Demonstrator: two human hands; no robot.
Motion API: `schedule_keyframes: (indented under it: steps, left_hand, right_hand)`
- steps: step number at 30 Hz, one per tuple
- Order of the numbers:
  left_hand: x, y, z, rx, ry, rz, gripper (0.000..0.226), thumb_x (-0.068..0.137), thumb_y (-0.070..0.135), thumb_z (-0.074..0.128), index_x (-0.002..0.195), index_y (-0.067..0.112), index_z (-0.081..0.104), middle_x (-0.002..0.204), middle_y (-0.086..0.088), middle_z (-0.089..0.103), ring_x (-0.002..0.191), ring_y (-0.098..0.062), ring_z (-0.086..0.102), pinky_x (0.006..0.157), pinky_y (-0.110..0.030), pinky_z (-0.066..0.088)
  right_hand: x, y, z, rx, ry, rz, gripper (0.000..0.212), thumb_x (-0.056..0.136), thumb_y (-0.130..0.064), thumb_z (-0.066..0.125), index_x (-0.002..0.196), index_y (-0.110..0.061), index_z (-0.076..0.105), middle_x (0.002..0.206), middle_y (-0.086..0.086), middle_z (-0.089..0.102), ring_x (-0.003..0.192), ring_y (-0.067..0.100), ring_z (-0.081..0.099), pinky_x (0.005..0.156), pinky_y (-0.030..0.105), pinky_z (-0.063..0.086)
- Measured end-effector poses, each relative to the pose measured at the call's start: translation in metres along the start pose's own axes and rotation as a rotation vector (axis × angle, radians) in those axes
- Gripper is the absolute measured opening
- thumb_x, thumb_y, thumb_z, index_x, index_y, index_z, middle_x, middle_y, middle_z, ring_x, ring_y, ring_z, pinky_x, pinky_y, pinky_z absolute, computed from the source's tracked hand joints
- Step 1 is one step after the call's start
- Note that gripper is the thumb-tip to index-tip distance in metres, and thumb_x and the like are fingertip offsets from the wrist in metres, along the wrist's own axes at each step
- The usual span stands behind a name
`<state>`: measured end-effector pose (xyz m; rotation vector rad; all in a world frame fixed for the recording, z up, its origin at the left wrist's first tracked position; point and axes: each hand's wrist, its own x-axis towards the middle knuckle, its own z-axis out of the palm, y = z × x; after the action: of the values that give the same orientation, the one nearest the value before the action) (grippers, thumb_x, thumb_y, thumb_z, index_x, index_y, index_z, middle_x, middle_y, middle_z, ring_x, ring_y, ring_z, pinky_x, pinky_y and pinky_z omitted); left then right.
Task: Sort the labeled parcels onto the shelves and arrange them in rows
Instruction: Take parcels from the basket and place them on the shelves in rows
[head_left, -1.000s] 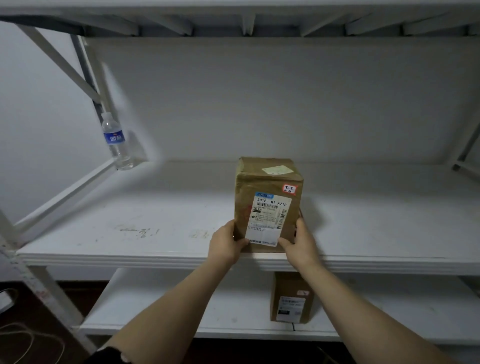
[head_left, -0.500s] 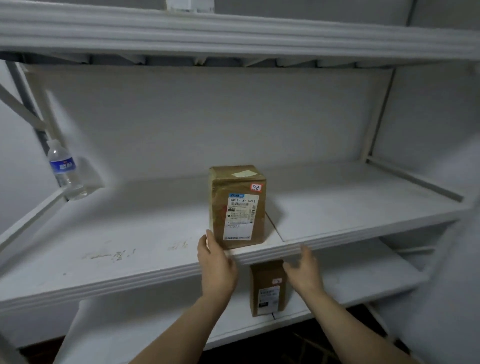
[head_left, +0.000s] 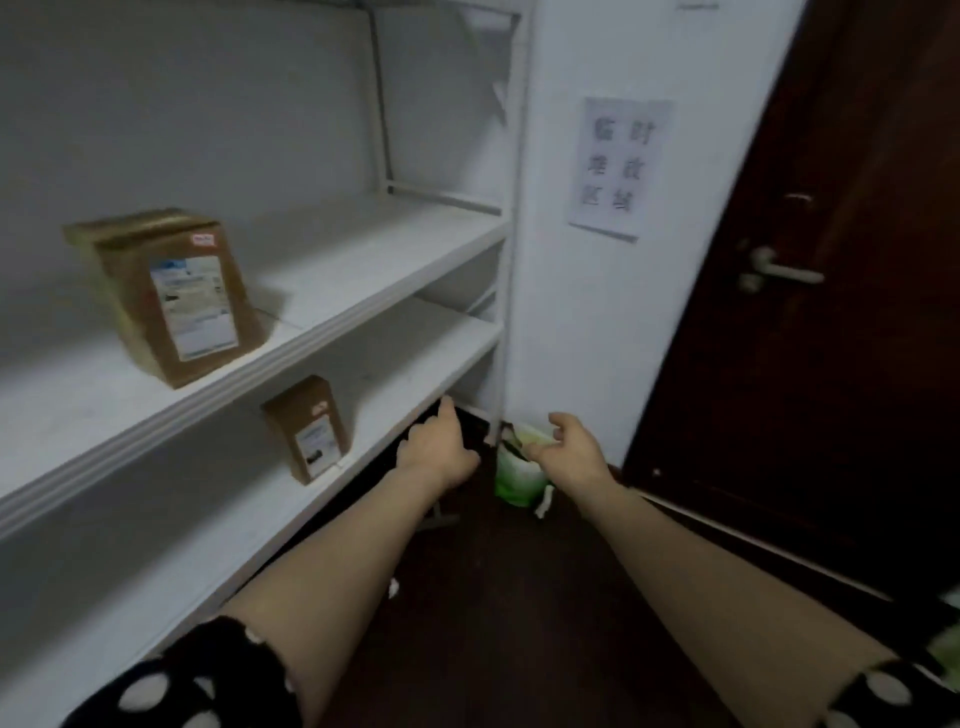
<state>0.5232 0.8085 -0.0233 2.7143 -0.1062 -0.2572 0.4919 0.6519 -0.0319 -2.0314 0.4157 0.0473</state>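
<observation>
A brown labeled parcel (head_left: 171, 293) stands on the upper white shelf (head_left: 363, 254) at the left, nothing touching it. A smaller brown labeled parcel (head_left: 309, 428) stands on the lower shelf (head_left: 415, 358). My left hand (head_left: 436, 449) hangs in front of the lower shelf's right end, fingers loose, holding nothing. My right hand (head_left: 571, 447) is stretched out over a green and white bag (head_left: 517, 475) on the dark floor, fingers relaxed and empty. Both hands are away from the parcels.
The rack's white corner post (head_left: 501, 312) stands against a white wall with a paper sign (head_left: 618, 166). A dark wooden door (head_left: 831, 312) with a metal handle (head_left: 779, 270) is at the right. The floor below is dark.
Both hands let go of the parcel on the upper shelf and dropped down to the right. The view swung right, bringing the wall, door and floor bag into sight.
</observation>
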Motion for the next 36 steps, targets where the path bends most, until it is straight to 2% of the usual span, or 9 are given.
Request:
schedule_keyframes:
  steps: [4,10,12,15,18,24,28,31,36]
  left_hand:
    - [-0.032,0.104,0.048,0.022,-0.125,0.19,0.077,0.084,0.025,0.061,0.147,0.013,0.018,0.128,-0.014,0.055,0.115,-0.034,0.053,0.095,-0.044,0.047]
    - [-0.124,0.297,0.142,0.03,-0.284,0.453,0.089,0.087,0.026,0.063,0.152,0.008,0.004,0.145,-0.016,0.041,0.129,-0.031,0.045,0.105,-0.035,0.04]
    - [-0.17,0.36,0.183,0.019,-0.353,0.552,0.09,0.088,0.026,0.063,0.153,0.011,0.002,0.142,-0.013,0.045,0.124,-0.027,0.05,0.101,-0.033,0.043]
    - [-0.242,0.445,0.242,0.023,-0.435,0.696,0.089,0.089,0.024,0.063,0.153,0.014,0.003,0.145,-0.013,0.042,0.128,-0.025,0.047,0.101,-0.032,0.043]
    - [-0.3,0.51,0.287,0.068,-0.536,0.824,0.087,0.086,0.027,0.065,0.152,0.011,0.012,0.141,-0.013,0.047,0.127,-0.027,0.049,0.102,-0.033,0.044]
    - [-0.374,0.615,0.345,0.16,-0.587,1.038,0.084,0.083,0.03,0.067,0.149,0.014,0.018,0.13,-0.008,0.055,0.113,-0.025,0.057,0.089,-0.033,0.05]
    - [-0.399,0.688,0.374,0.173,-0.595,1.158,0.083,0.082,0.032,0.066,0.148,0.014,0.02,0.129,-0.01,0.054,0.111,-0.028,0.057,0.083,-0.032,0.051]
    - [-0.408,0.753,0.389,0.12,-0.589,1.211,0.081,0.083,0.038,0.065,0.147,0.014,0.022,0.136,-0.011,0.047,0.121,-0.03,0.05,0.094,-0.038,0.048]
    - [-0.415,0.868,0.397,-0.054,-0.5,1.278,0.095,0.084,0.045,0.066,0.153,0.016,0.007,0.153,-0.012,0.024,0.139,-0.031,0.028,0.108,-0.041,0.034]
  right_hand:
    - [-0.056,0.058,-0.101,0.136,0.202,0.115,0.062,0.085,-0.016,0.068,0.14,-0.008,0.04,0.137,0.014,0.049,0.124,0.025,0.049,0.104,0.033,0.04]
    - [-0.164,0.173,-0.258,0.251,0.436,0.219,0.061,0.089,-0.017,0.064,0.143,-0.013,0.036,0.139,0.008,0.047,0.125,0.022,0.048,0.1,0.028,0.042]
    - [-0.202,0.222,-0.315,0.289,0.533,0.268,0.06,0.088,-0.016,0.065,0.141,-0.01,0.039,0.127,0.007,0.054,0.115,0.019,0.055,0.097,0.027,0.045]
    - [-0.265,0.288,-0.394,0.384,0.733,0.347,0.057,0.085,-0.015,0.066,0.136,-0.005,0.043,0.096,0.003,0.056,0.084,0.014,0.055,0.08,0.026,0.047]
    - [-0.322,0.341,-0.454,0.441,0.866,0.444,0.056,0.086,-0.016,0.065,0.136,-0.005,0.041,0.094,0.007,0.054,0.089,0.019,0.053,0.086,0.035,0.046]
    - [-0.399,0.412,-0.534,0.548,1.025,0.551,0.059,0.089,-0.021,0.065,0.14,-0.008,0.037,0.117,0.012,0.054,0.106,0.026,0.056,0.088,0.038,0.046]
    - [-0.43,0.448,-0.581,0.607,1.159,0.579,0.058,0.088,-0.019,0.064,0.139,-0.009,0.039,0.111,0.011,0.058,0.093,0.024,0.058,0.079,0.036,0.046]
    - [-0.44,0.468,-0.633,0.574,1.281,0.571,0.052,0.089,-0.018,0.061,0.136,-0.009,0.042,0.112,0.007,0.058,0.098,0.025,0.061,0.085,0.037,0.05]
    - [-0.432,0.491,-0.734,0.552,1.467,0.49,0.042,0.091,-0.016,0.06,0.131,-0.008,0.049,0.095,0.001,0.062,0.092,0.021,0.063,0.092,0.042,0.052]
